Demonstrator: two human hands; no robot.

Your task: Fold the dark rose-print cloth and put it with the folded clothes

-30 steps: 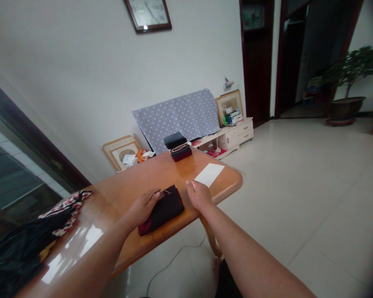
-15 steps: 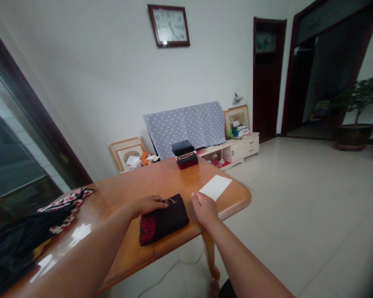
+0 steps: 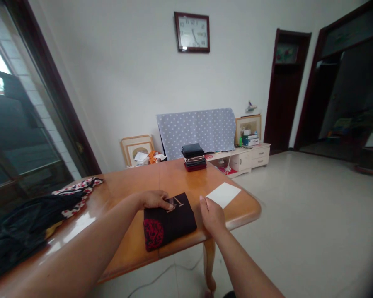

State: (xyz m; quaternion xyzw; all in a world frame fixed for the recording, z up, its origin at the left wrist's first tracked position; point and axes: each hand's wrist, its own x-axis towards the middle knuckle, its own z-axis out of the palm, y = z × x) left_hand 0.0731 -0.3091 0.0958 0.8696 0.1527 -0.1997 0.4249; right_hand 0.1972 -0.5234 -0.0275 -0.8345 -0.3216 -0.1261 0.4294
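A folded black garment (image 3: 177, 223) with a red patterned patch and pale lettering lies near the table's front edge. My left hand (image 3: 157, 200) is closed at its far left edge, thumb on top over the lettering and fingers curled, partly out of sight. Just right of the garment, my right hand (image 3: 213, 215) is closed with the thumb uppermost; its curled fingers hide whatever may be inside. Behind that hand a white sheet (image 3: 225, 194) rests flat on the wooden table (image 3: 136, 178).
A stack of folded dark clothes (image 3: 194, 157) stands at the table's far end. On the left lies a loose heap of dark and patterned clothing (image 3: 27, 219). A low white cabinet (image 3: 245, 159) and a dotted cloth cover (image 3: 195, 130) are beyond the table.
The camera view has turned slightly left, so the room appears shifted right. Both hands keep nearly the same places by the garment; more of its lettering shows beside my left thumb.
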